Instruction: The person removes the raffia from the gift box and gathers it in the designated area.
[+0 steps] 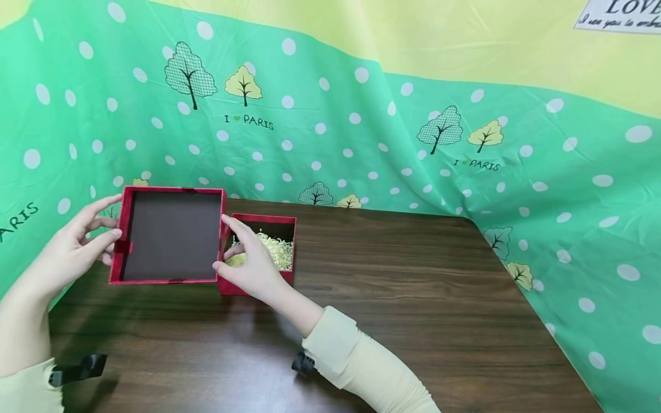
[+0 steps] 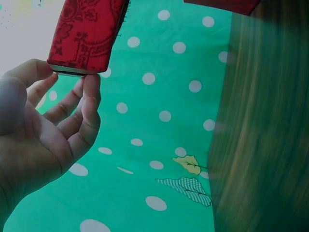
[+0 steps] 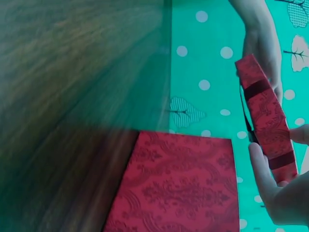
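A red patterned box lid (image 1: 172, 235) is held up in both hands, its dark inside turned toward the head camera. My left hand (image 1: 72, 246) pinches the lid's left side between thumb and fingers. At the opposite side my right hand (image 1: 253, 264) grips the lid's edge, thumb low and fingers higher up. Dark ribbon strips cross the lid's rim in the right wrist view. Just right of the lid, the open red box (image 1: 295, 244) stands on the table with pale shredded paper (image 1: 276, 249) inside. My right hand and the lid cover part of the box.
The dark wood-grain table (image 1: 413, 298) extends to the right and front. A green polka-dot cloth (image 1: 330, 137) with tree prints hangs along the back and both sides. Black straps (image 1: 303, 363) sit at the sleeve cuffs.
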Available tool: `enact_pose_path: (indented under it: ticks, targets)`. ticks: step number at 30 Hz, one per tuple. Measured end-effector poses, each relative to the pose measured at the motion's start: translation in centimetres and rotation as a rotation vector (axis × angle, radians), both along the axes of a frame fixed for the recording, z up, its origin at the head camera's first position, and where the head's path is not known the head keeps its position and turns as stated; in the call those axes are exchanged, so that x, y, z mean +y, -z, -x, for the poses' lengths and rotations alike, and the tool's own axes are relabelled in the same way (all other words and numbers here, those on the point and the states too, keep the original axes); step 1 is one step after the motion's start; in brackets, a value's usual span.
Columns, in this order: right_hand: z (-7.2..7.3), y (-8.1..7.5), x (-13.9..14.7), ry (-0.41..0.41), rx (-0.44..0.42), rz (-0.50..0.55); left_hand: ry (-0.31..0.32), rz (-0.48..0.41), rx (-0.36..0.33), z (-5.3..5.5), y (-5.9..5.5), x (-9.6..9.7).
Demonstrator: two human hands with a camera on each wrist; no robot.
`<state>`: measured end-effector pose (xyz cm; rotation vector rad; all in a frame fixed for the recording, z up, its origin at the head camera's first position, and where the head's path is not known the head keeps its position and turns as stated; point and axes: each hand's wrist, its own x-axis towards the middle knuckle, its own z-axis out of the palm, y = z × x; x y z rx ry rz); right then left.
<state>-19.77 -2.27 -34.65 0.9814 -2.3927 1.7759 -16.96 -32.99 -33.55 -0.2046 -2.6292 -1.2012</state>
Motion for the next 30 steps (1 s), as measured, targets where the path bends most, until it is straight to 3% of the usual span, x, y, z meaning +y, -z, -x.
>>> enact_pose_path:
  ticks: [8, 23, 30]
  targets:
    - [-0.6, 0.8, -0.7, -0.016, -0.023, -0.033, 0.04, 0.002, -0.059, -0.3, 0.3, -1.2]
    - [-1.8, 2.5, -2.6, -0.03, -0.149, -0.086, 0.034, 0.073, -0.175, -1.5, 0.1, -2.5]
    - [-2.1, 2.9, -3.4, -0.014, -0.066, -0.185, 0.03, 0.125, -0.207, -1.4, 0.7, -3.1]
